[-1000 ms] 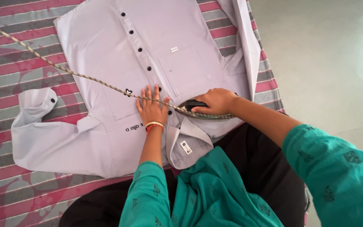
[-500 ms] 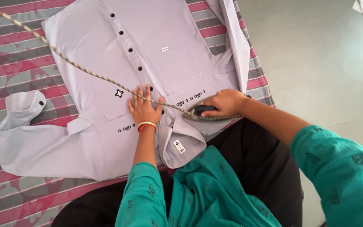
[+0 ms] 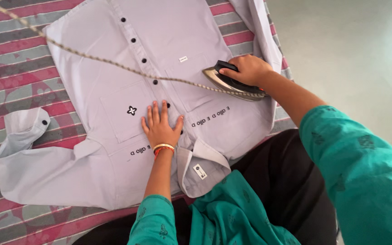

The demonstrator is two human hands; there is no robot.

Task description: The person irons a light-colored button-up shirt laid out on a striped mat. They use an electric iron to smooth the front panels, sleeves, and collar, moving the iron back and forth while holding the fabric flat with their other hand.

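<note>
Iron (image 3: 232,84): on the shirt (image 3: 169,45), over the chest pocket toward the right edge of the striped mat (image 3: 14,68); long axis runs left-right, slightly tilted, tip pointing left toward the button row.
Right hand (image 3: 247,69): grip wrapped tight around the iron's black handle.
Left hand (image 3: 160,127): fingers spread, palm flat on the shirt just above the collar (image 3: 200,165).
Cord (image 3: 91,58): stretched from the iron to the mat's far left corner.
Change: half a second earlier the iron sat beside the collar; it is now farther up the shirt. Left hand unmoved.
</note>
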